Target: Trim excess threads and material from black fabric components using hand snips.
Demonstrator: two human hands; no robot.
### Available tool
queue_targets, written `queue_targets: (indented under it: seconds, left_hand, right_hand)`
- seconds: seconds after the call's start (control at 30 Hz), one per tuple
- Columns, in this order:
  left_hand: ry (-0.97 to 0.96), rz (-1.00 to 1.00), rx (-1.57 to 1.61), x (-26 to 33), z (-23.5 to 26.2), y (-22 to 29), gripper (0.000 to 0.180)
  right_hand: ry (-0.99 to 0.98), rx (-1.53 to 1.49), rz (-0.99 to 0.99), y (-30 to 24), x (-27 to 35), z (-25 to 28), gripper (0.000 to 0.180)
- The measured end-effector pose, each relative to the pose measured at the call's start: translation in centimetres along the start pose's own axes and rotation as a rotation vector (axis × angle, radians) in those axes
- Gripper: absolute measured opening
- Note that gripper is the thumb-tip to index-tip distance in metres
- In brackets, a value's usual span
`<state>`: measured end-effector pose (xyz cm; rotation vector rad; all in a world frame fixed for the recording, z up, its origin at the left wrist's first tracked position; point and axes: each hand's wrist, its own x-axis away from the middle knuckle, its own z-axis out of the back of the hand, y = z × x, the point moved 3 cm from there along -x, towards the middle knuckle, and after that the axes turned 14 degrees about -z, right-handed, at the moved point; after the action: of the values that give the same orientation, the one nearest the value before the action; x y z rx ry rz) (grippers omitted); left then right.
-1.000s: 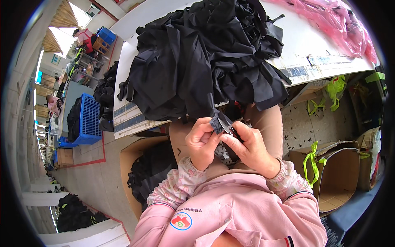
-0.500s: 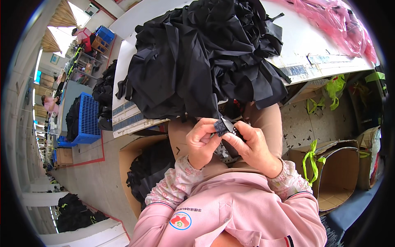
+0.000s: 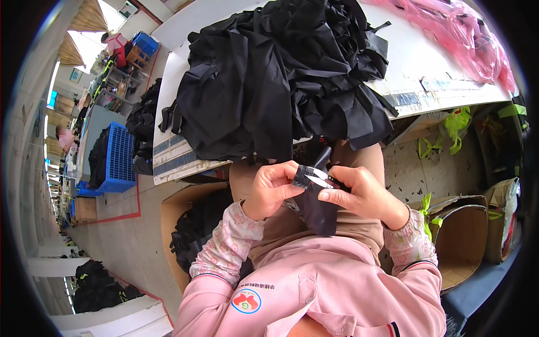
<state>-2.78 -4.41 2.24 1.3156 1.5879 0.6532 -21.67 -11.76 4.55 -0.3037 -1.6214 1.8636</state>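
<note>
My left hand point(image 3: 275, 190) pinches the folded end of a black fabric piece point(image 3: 320, 212), whose loose part hangs down over my lap. In my right hand point(image 3: 362, 192) are small thread snips point(image 3: 319, 178), their two pale blades parted and pointing left at the pinched end. The tips meet the fabric edge beside my left fingers; whether they cut anything is too small to tell. Beyond my hands, a large heap of black fabric pieces point(image 3: 247, 84) lies on the white table point(image 3: 171, 73) and drapes over its near edge.
Pink plastic sheeting point(image 3: 449, 36) covers the table's far right. Below left stands a cardboard box point(image 3: 171, 224) of black fabric; an open carton point(image 3: 460, 241) is at right. Blue crates point(image 3: 120, 160) stand farther left, and people work in the distance. Dark scraps litter the floor.
The snips' blades have come into view, parted, at the fabric's edge. My right hand has shifted slightly right, and the black piece now hangs down toward my lap.
</note>
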Motion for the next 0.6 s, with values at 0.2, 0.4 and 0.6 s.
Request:
queue_targets:
  seconds: [0.2,0.4,0.6]
  left_hand:
    - [-0.038,0.099,0.091,0.2,0.0,-0.2,0.011]
    - [-0.052,0.188,0.036,0.7,0.0,-0.8,0.011]
    - [-0.084,0.189,-0.003,0.9,0.1,-0.9,0.011]
  right_hand:
    - [0.157,0.362,0.148,-1.1,0.6,0.3,0.038]
    - [0.163,0.42,0.178,-1.2,0.6,0.1,0.038]
    - [0.117,0.42,0.154,-0.7,0.6,0.0,0.039]
